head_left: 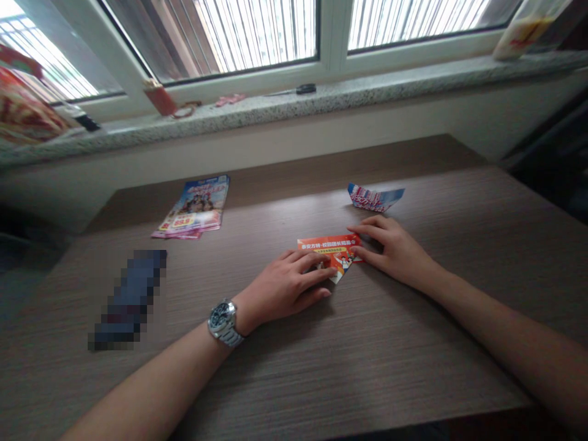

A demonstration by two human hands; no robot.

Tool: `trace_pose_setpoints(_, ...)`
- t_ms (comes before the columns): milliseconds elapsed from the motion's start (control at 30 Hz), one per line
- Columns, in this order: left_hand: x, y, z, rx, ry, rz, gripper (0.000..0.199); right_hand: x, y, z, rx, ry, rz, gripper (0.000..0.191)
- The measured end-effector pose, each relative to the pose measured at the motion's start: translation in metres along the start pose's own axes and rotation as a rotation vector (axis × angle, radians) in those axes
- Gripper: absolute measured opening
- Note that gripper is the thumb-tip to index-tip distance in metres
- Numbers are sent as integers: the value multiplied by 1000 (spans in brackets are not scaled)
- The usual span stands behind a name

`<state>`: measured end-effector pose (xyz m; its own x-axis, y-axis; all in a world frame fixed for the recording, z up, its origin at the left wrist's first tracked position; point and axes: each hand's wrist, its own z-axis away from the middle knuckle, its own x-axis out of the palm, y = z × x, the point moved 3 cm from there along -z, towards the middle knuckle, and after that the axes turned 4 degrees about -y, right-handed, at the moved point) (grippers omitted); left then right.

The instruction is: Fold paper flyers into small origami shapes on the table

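An orange flyer point(327, 244) with white and yellow print lies on the table, folded so that its lower edge comes to a point. My left hand point(294, 283), with a metal watch point(223, 321) at the wrist, rests palm down over the flyer's left part, fingers stretched out and pressing on the paper. At the flyer's right edge, the thumb and fingertips of my right hand point(390, 250) touch the paper, held apart from each other. Just beyond that hand stands a blue, white and red folded paper point(375, 198), boat-like in shape.
Printed flyers point(195, 205) lie stacked at the table's back left. A dark, pixelated object point(131, 300) is in front of them. On the stone windowsill point(257, 110) are a red item point(160, 99), black-handled scissors point(305, 89) and a bottle point(521, 37).
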<state>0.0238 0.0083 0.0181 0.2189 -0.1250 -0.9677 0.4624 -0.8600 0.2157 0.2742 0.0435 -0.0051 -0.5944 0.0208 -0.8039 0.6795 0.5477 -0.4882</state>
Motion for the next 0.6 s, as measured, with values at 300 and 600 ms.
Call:
trace_pose_setpoints(300, -1, -15, 1, -243, 245, 46, 32, 1, -3, 0, -28, -52, 10, 41)
trace_pose_setpoints(600, 0, -25, 2, -399, 253, 23, 43, 2, -7, 0, -55, -80, -14, 40)
